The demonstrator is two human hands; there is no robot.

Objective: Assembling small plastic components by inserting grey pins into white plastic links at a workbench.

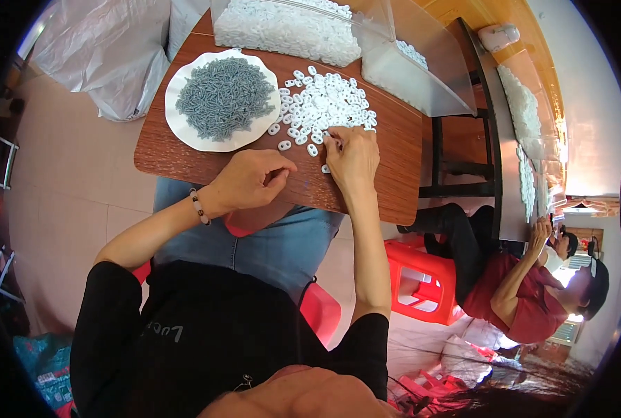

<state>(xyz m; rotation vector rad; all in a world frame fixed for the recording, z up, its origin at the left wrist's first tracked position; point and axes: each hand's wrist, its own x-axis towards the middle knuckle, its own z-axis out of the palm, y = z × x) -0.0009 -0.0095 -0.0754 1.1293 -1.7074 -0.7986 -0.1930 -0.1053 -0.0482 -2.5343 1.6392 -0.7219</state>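
A wavy-edged white plate [174, 130] on the brown table carries a heap of small grey screw-like pieces [224, 96]. To its right, a pile of white oval plastic pieces [328, 102], each with two holes, is spread on the wood. My left hand [253, 180] hovers by the table's near edge, thumb and fingertips pinched together. What it holds, if anything, is too small to make out. My right hand [353, 155] reaches to the near edge of the white pile, fingers curled down and closed. Its fingertips hide what is in them. One loose white piece [325, 168] lies beside it.
Clear bins [289, 31] full of white pieces stand along the table's far side. White plastic sacks [105, 52] sit at the far left. On the right, another person in a dark red shirt [509, 296] works at a second table, near a red stool [425, 282].
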